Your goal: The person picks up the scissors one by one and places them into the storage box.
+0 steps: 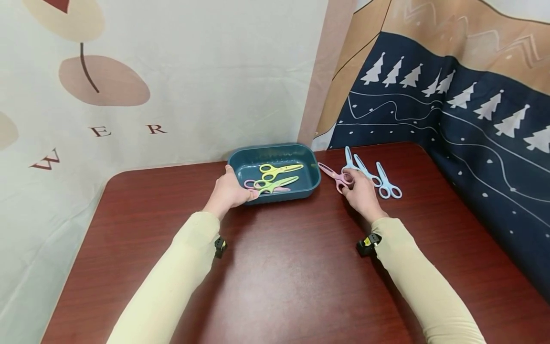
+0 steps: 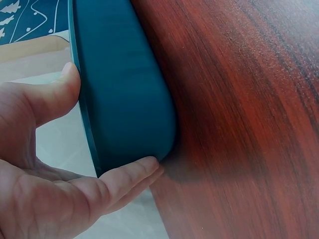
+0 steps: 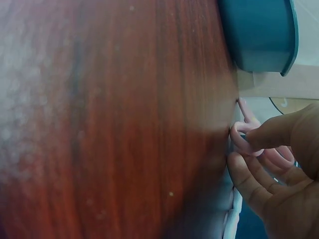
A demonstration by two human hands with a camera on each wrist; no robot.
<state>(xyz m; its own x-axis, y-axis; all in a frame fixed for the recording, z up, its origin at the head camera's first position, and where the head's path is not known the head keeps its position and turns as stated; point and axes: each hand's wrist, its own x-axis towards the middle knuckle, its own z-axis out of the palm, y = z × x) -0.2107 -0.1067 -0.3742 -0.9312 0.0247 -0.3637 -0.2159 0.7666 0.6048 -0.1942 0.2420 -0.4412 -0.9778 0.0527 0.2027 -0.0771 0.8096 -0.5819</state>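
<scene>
A dark teal plastic bin (image 1: pixel 296 195) stands at the table's far edge. My left hand (image 1: pixel 228 192) grips its left end, with the thumb at the rim and the fingers along the outer wall in the left wrist view. Inside lie yellow scissors (image 1: pixel 281 170), green scissors (image 1: pixel 279 183) and a partly covered pink pair (image 1: pixel 282 189). To the right of the bin, my right hand (image 1: pixel 362 192) pinches pink scissors (image 1: pixel 330 172) by the handles, blades towards the bin. Light blue scissors (image 1: pixel 387 181) lie just right of that hand, with two more blue pairs (image 1: pixel 363 166) beyond its fingers.
The reddish-brown wooden table (image 1: pixel 283 267) extends in front of the bin. A pale printed cloth (image 1: pixel 206 95) hangs behind it, and a navy cloth with white trees (image 1: pixel 485 138) borders the right side.
</scene>
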